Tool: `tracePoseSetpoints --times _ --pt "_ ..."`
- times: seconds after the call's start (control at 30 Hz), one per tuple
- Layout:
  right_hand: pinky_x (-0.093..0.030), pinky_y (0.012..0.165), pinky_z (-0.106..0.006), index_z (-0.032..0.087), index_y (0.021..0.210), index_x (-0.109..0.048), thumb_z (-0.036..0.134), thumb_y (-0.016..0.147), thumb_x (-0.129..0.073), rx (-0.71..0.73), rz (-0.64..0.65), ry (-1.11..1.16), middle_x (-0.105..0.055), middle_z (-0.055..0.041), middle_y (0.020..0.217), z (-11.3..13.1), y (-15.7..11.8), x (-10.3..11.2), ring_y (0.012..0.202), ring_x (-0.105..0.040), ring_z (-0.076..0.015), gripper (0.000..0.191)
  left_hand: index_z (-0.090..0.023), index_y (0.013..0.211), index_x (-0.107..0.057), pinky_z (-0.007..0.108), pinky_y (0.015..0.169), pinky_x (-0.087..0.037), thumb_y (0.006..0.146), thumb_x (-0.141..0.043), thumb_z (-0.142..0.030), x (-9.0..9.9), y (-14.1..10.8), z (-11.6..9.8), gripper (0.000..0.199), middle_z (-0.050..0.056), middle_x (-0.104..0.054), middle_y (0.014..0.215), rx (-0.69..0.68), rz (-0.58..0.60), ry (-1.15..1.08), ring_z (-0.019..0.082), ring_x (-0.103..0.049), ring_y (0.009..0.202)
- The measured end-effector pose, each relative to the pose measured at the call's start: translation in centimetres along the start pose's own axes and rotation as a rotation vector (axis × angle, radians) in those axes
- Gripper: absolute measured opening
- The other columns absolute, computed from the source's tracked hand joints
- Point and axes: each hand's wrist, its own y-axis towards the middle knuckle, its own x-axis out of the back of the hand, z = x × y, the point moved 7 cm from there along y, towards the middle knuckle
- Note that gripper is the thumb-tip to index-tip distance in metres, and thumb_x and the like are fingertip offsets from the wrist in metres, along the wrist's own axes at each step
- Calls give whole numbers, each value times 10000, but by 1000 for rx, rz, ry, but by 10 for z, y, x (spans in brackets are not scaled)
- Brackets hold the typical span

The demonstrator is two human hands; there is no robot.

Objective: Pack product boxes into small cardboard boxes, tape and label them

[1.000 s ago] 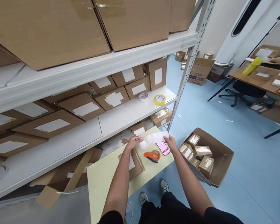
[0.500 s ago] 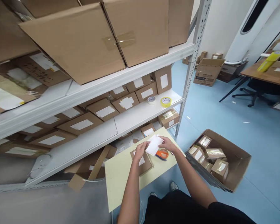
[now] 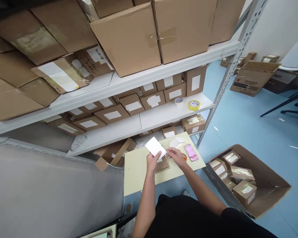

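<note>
Even, fairly bright, cool light falls around the hands [image 3: 165,157]; its source is out of view. The white rectangular paper [image 3: 156,146] above the pale yellow rectangular worktop [image 3: 136,168] looks nearly blown out. Left of the hands, the grey smooth surface [image 3: 94,188] is dimmer, and the upper left corner darkens. Glare streaks the clear tape on brown cardboard boxes [image 3: 245,192] to their right. Wide-angle distortion tilts and stretches the edges; fine print is soft, and blocky pixelation covers the pink phone screen [image 3: 191,152].
</note>
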Motion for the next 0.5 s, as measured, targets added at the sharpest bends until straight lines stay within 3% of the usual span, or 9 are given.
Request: tracePoseSetpoints --times 0.2,0.5 --pt "-536 716 -323 214 913 -740 497 808 -757 49 0 36 -767 -47 856 18 -22 8 701 -663 -170 303 -95 933 -811 333 721 -571 634 -897 -535 -11 -8 -16 540 152 -811 974 -11 37 -32 269 -749 843" --pt "-542 715 -320 217 806 -705 491 798 -764 65 -5 49 -723 -19 744 25 -24 11 687 -650 -170 280 -89 962 -795 340 736 -567 628 -902 -553 -20 -13 -20 582 160 -808 1006 -15 103 -9 280 -749 862"
